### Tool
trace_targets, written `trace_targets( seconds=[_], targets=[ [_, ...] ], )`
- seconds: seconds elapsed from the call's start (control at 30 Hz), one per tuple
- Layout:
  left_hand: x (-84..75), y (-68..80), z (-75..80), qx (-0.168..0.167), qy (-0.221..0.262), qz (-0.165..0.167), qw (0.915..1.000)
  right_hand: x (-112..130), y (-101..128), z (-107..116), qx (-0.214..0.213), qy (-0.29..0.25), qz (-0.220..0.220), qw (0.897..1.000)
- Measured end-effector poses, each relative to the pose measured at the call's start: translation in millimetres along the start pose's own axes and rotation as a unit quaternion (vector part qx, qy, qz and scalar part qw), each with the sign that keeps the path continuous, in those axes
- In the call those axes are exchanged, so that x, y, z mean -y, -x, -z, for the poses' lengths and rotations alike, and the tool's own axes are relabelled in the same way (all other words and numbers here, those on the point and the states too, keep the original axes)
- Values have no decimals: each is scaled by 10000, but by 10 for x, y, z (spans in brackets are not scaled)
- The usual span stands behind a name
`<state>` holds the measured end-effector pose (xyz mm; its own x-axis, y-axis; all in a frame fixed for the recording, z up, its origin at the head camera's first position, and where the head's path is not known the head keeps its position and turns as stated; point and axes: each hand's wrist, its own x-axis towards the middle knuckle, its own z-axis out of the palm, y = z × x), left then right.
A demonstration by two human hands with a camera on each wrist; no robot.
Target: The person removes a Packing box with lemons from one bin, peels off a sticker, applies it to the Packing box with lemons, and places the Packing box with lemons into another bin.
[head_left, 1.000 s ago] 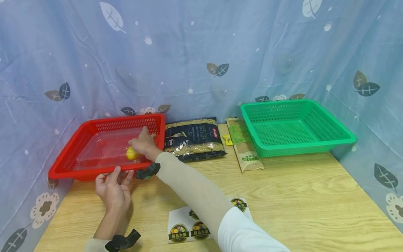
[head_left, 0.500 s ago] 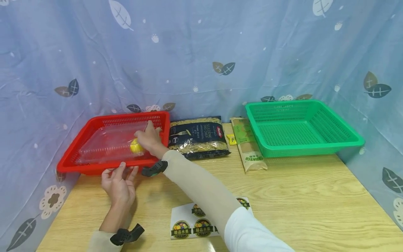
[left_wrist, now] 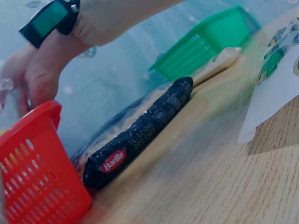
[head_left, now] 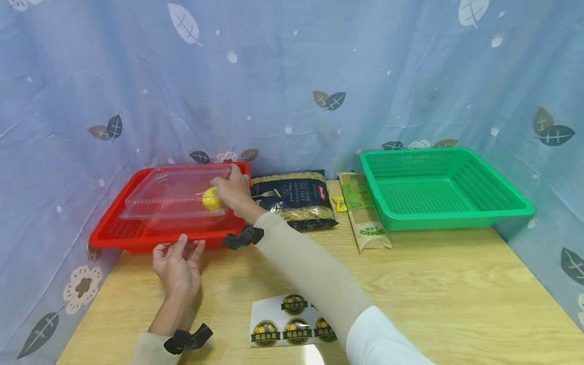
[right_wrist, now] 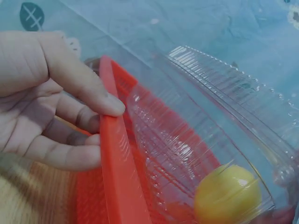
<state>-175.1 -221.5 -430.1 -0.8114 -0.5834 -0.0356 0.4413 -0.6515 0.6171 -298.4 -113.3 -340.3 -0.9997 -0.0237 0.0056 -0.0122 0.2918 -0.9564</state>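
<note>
My right hand (head_left: 235, 192) grips the right end of a clear plastic container (head_left: 166, 195), lifted and tilted over the red basket (head_left: 137, 244). A yellow round fruit (head_left: 211, 199) shows through the plastic beside that hand. In the right wrist view the yellow fruit (right_wrist: 227, 196) appears behind the ribbed clear wall. With the thumb over the front rim and fingers below it, my left hand (head_left: 178, 267) pinches the basket. My right fingertips are partly hidden by the container in the head view.
Right of the red basket lies a bag of penne pasta (head_left: 294, 200). Beyond it are a small yellow packet (head_left: 339, 204), a long noodle pack (head_left: 363, 210) and a green basket (head_left: 449, 221). A sheet of round stickers (head_left: 292, 322) lies near the front, under my right forearm.
My right hand has raised the clear container, with the yellow fruit in it, up from the red basket's floor. My left hand stays on the front rim. The head view has shifted slightly.
</note>
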Motion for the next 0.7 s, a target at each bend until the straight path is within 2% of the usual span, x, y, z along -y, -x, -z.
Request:
trace_targets(
  seconds=[0.33, 0.53, 0.7],
  targets=[
    [2, 9, 0, 72, 62, -106, 9999, 57, 43, 395, 27, -787, 343, 9963],
    [21, 19, -1, 126, 85, -115, 9998, 29, 114, 673, -6, -1148, 251, 9931],
    [-2, 27, 6, 138, 13, -136, 9998, -30, 184, 879, -25, -1636, 254, 9862]
  ],
)
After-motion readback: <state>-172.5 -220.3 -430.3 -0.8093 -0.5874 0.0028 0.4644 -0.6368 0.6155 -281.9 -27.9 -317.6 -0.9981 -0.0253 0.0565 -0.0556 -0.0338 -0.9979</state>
